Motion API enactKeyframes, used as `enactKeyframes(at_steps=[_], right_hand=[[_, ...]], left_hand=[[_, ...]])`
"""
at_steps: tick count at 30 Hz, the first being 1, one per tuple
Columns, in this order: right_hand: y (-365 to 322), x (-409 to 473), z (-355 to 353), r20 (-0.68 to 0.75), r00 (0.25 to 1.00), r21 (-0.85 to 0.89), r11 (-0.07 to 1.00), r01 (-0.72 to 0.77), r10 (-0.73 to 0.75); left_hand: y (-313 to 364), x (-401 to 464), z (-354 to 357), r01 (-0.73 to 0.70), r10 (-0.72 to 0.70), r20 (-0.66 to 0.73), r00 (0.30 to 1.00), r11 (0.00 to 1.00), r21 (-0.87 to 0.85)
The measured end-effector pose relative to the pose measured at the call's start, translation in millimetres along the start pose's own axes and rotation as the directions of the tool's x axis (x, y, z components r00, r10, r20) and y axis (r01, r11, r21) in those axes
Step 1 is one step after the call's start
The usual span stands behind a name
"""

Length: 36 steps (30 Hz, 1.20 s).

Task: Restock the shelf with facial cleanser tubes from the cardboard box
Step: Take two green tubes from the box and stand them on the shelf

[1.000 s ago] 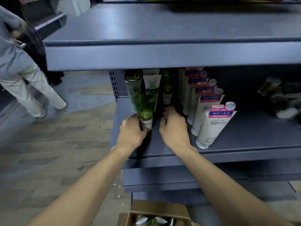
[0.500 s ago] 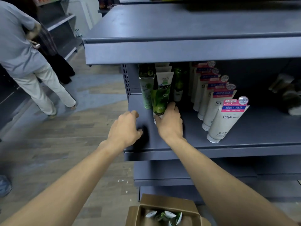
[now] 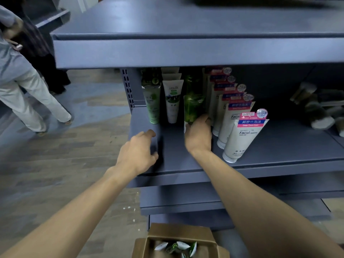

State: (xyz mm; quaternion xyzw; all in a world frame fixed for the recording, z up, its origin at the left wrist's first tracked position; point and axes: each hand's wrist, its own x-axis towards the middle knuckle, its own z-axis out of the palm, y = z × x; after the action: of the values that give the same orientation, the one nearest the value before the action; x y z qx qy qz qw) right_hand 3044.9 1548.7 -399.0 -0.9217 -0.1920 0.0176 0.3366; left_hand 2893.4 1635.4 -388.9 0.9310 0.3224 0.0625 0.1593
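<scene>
1. Right hand (image 3: 198, 135): its grip is closed round the base of the green tube (image 3: 192, 108), which now stands upright on the shelf (image 3: 279, 144), between the white tube with green print (image 3: 172, 101) and the row of white Facial tubes (image 3: 240, 135). A second ago the same tube stood further left, held by both hands.
2. Left hand (image 3: 138, 153): has let go and drawn back to the shelf's front edge; fingers loosely curled, grip holding nothing.
3. Judgement: this tube is nearly placed; the freed hand can fetch another.
4. Cardboard box (image 3: 178, 237): on the floor below, more tubes (image 3: 176, 246) inside.
5. Obstacles: the neighbouring tubes stand close on either side and could topple; a bystander (image 3: 24, 86) walks at left, well apart.
</scene>
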Motion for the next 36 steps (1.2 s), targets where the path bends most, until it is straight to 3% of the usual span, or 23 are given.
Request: enactKeyframes(at_steps=[2, 5, 8, 11, 17, 36], right_hand=[[1, 11, 4, 0.008, 1.000, -0.162, 0.987, 0.003, -0.002], [-1, 29, 6, 0.089, 0.995, -0.482, 0.871, 0.092, -0.056], [-2, 46, 7, 0.215, 0.976, -0.578, 0.801, 0.156, -0.035], [-2, 54, 9, 0.226, 0.969, -0.649, 0.727, 0.225, -0.099], [-5, 65, 15, 0.216, 0.974, -0.532, 0.828, 0.174, -0.066], [-9, 70, 26, 0.180, 0.982, -0.582, 0.797, 0.158, -0.063]], left_hand=[[2, 3, 7, -0.011, 0.011, 0.002, 1.000, 1.000, 0.005], [3, 6, 17, -0.021, 0.021, 0.012, 1.000, 0.999, 0.030], [6, 9, 21, -0.035, 0.035, 0.002, 0.999, 0.997, 0.064], [10, 14, 21, -0.057, 0.058, -0.023, 0.998, 0.997, 0.057], [19, 25, 25, -0.073, 0.074, -0.035, 0.997, 0.996, 0.042], [22, 21, 19, -0.084, 0.090, -0.065, 0.994, 0.993, 0.087]])
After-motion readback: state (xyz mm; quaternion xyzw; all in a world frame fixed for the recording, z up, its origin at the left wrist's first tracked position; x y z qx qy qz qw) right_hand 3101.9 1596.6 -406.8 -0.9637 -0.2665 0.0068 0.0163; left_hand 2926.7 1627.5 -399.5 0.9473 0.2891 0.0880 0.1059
